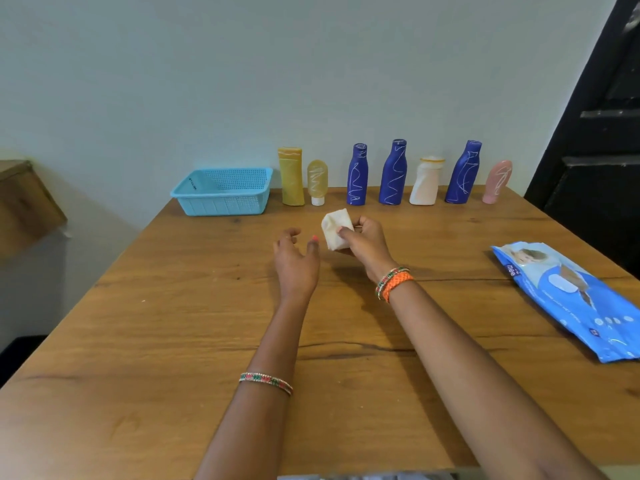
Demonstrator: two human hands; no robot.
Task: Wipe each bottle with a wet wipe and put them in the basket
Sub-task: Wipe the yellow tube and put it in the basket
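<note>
Several bottles stand in a row at the table's far edge: a yellow bottle (291,176), a small amber tube (317,181), three blue bottles (357,174) (393,173) (463,173), a white bottle (425,181) and a pink tube (497,181). Most carry white scribble marks. A light blue basket (221,192) sits left of the row and looks empty. My right hand (365,240) pinches a folded white wet wipe (335,228) above the table's middle. My left hand (296,259) hovers beside it, fingers relaxed, holding nothing.
A blue pack of wet wipes (571,299) lies at the right edge of the wooden table (173,341). A pale wall runs behind the bottles. A dark doorway (602,133) stands at the right, and a wooden piece of furniture (24,202) at the left.
</note>
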